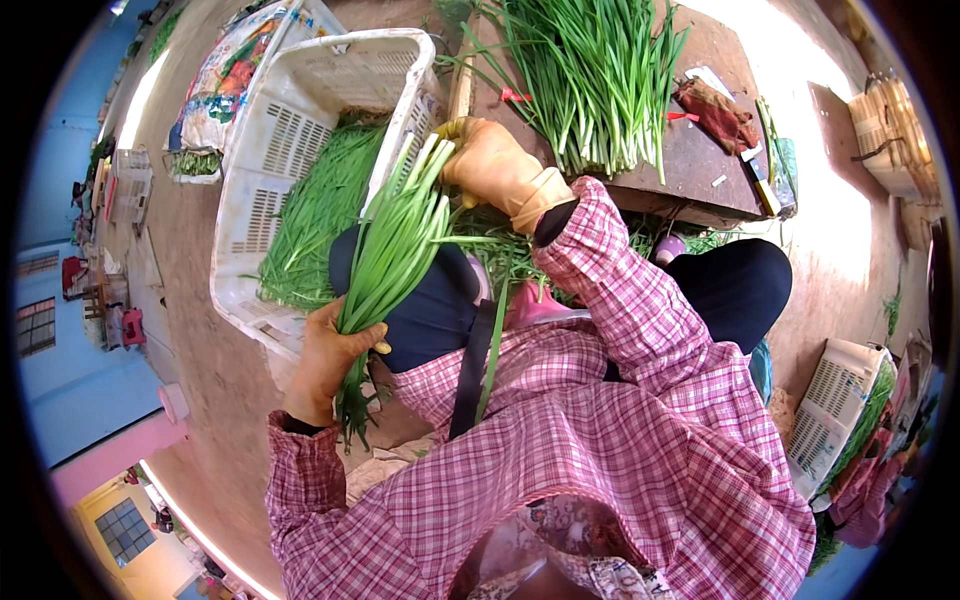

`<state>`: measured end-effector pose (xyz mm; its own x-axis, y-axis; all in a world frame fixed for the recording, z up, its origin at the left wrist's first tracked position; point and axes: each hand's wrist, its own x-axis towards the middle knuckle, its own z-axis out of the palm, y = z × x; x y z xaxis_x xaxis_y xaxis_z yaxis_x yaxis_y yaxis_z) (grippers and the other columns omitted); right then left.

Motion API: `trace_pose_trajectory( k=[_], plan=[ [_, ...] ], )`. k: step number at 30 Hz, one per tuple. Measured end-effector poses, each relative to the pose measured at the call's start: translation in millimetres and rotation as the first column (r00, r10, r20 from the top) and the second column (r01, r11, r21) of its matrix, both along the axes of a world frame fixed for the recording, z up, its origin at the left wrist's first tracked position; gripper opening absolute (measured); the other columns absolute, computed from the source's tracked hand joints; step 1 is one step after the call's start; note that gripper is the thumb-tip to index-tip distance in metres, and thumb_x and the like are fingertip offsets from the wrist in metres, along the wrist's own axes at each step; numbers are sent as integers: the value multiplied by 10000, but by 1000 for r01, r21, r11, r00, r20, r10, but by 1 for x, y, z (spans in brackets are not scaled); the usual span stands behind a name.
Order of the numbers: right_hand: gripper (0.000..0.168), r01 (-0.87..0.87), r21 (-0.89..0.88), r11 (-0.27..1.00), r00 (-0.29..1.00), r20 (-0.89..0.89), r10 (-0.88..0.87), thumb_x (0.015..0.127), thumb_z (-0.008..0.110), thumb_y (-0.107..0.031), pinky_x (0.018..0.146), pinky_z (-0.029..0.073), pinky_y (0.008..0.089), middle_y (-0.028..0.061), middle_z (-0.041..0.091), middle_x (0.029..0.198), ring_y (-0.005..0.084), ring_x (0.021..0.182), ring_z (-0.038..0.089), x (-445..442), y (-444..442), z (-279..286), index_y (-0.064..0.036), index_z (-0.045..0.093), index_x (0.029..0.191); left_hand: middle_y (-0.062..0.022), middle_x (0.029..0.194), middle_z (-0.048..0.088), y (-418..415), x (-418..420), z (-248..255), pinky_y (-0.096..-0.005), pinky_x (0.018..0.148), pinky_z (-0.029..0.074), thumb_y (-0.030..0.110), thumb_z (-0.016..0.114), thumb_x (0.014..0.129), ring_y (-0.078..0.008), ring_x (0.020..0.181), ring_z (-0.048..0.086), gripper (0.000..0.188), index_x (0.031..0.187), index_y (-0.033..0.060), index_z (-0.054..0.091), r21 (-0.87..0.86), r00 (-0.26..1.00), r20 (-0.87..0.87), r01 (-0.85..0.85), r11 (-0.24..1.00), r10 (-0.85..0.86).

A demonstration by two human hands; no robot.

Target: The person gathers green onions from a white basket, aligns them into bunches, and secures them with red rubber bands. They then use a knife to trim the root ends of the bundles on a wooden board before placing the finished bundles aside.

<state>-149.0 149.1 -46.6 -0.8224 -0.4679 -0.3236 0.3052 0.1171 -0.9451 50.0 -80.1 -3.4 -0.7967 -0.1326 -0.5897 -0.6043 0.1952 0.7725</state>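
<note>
My left hand (330,360), in a yellowish rubber glove, is closed around the leafy part of a bunch of garlic chives (394,255). The bunch slants up to the right over my left thigh, its pale stem ends uppermost. At those ends my right hand (495,165), gloved alike, curls against the stems; some of its fingertips are hidden. To the left, a white plastic crate (244,176) holds more loose green chives (322,210). A large heap of chives (600,82) lies on a low brown table (705,176) beyond my right hand.
A reddish cloth (716,112), a knife with a yellow handle (766,196) and red ties (682,116) lie on the table. Loose leaves (510,255) litter the ground between my legs. Another crate (832,412) of greens stands at the right, a printed sack (225,90) at the upper left.
</note>
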Motion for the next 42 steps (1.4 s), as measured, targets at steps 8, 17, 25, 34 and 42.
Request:
trace_pose_trajectory(
  k=[8, 17, 25, 34, 42],
  plan=[
    [693, -32, 70, 997, 978, -204, 46, 770, 736, -17, 524, 498, 261, 61, 713, 816, 108, 608, 611, -3, -11, -8, -1, 527, 1430, -71, 909, 689, 0, -2, 5, -282, 669, 563, -51, 735, 847, -149, 689, 655, 355, 1186, -74, 634, 38, 999, 22, -29, 999, 28],
    [413, 411, -30, 911, 742, -570, -353, 847, 701, -106, 598, 500, 215, 70, 757, 876, 69, 631, 597, -43, 27, 18, 22, 649, 1236, -80, 896, 699, -12, -2, 11, -265, 608, 539, -64, 728, 802, -153, 659, 655, 409, 1199, -62, 629, 132, 990, -31, -132, 982, 137],
    [264, 13, 126, 992, 992, -129, 4, 968, 660, -180, 527, 518, 231, 85, 760, 1000, 92, 575, 618, 39, 124, 105, -22, 694, 1178, -109, 1199, 702, -38, 12, 13, -221, 567, 496, 159, 777, 789, -95, 641, 617, 526, 1262, -21, 629, 181, 987, -23, -155, 971, 162],
    [763, 21, -366, 930, 1000, 22, -14, 931, 727, -402, 882, 509, 277, 114, 658, 1260, 167, 1098, 628, 46, 38, -10, 73, 439, 1455, -142, 1195, 711, 6, -6, 17, -221, 530, 471, 327, 832, 778, -115, 626, 626, 627, 1258, -17, 623, 361, 993, -94, -32, 932, 70],
    [763, 97, -933, 346, 956, 184, 230, 842, 793, -418, 1053, 500, 484, 139, 586, 1373, 318, 1258, 581, 32, 8, -3, -27, 481, 1418, -208, 1106, 713, 42, -12, 11, -221, 533, 517, 368, 812, 828, -126, 612, 628, 725, 1372, -14, 522, 674, 983, 95, 54, 737, -159]
  ],
)
